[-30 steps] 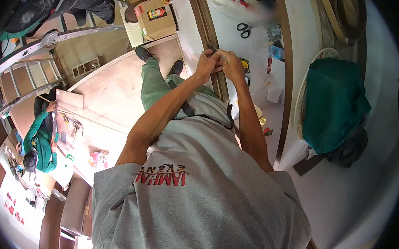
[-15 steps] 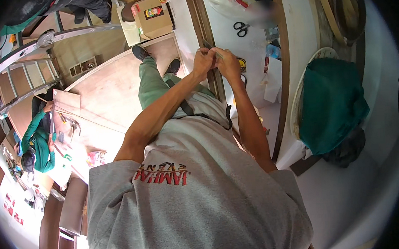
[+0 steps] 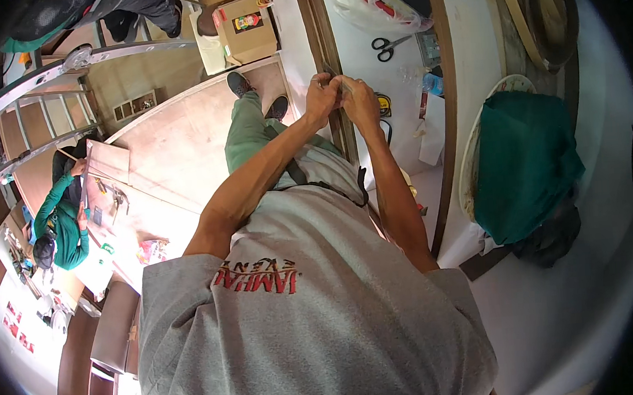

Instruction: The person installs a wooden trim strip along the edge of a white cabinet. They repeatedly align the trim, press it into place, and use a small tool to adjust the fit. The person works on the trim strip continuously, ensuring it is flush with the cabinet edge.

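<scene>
So the left hand [image 3: 320,103] and right hand [image 3: 361,104] were pinched on a thin piece [image 3: 329,70], seemingly mid-fiddle, and the next move probably called for steadiness

Head-worn fisheye view, facing steeply downward, close above a gray shirt [image 3: 326,336], fingers [image 3: 321,79] farther off

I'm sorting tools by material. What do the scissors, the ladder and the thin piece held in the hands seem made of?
Scissors: smooth grey blades, probably steel; black handles, likely plastic. Ladder: silvery rails with a bright sheen, probably aluminium. Thin piece: dark greyish, possibly metal, but too hidden to tell its finish.
</scene>
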Available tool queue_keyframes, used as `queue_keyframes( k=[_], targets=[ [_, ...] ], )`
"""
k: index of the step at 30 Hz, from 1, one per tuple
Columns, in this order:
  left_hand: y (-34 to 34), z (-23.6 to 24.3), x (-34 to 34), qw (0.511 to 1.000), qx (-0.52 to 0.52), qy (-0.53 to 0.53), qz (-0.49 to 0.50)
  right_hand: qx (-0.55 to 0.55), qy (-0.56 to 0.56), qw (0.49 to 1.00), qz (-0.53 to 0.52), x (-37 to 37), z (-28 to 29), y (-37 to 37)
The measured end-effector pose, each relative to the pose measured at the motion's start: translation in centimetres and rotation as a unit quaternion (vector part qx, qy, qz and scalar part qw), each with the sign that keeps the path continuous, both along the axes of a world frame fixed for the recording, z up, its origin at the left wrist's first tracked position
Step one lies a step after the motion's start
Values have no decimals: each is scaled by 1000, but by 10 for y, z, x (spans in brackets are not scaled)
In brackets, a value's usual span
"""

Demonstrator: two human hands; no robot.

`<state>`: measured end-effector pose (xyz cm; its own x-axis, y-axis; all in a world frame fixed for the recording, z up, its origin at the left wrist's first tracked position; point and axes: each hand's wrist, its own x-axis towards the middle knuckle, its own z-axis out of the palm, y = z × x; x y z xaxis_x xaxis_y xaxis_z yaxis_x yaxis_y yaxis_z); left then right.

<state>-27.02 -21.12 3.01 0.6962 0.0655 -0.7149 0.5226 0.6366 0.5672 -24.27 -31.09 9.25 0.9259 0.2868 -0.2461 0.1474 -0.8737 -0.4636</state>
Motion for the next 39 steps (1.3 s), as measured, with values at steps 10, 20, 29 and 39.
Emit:
queue_keyframes(
  k=[10, 20, 29, 39],
  targets=[
    [13, 7, -3, 998, 42, -16, -33, -13, 9, 1000, -10, 5, -22, 6],
    [9, 16, 5, 1000, -6, 7, -19, 19, 53, 998, 18, 7, -1, -7],
    [15, 3, 15, 1000, -29, 9, -5, 16, 47, 999, 9, 16, -9, 5],
    [13, 9, 21, 998, -46, 30, 14, 5, 28, 999, 40, 21, -11, -1]
  ],
)
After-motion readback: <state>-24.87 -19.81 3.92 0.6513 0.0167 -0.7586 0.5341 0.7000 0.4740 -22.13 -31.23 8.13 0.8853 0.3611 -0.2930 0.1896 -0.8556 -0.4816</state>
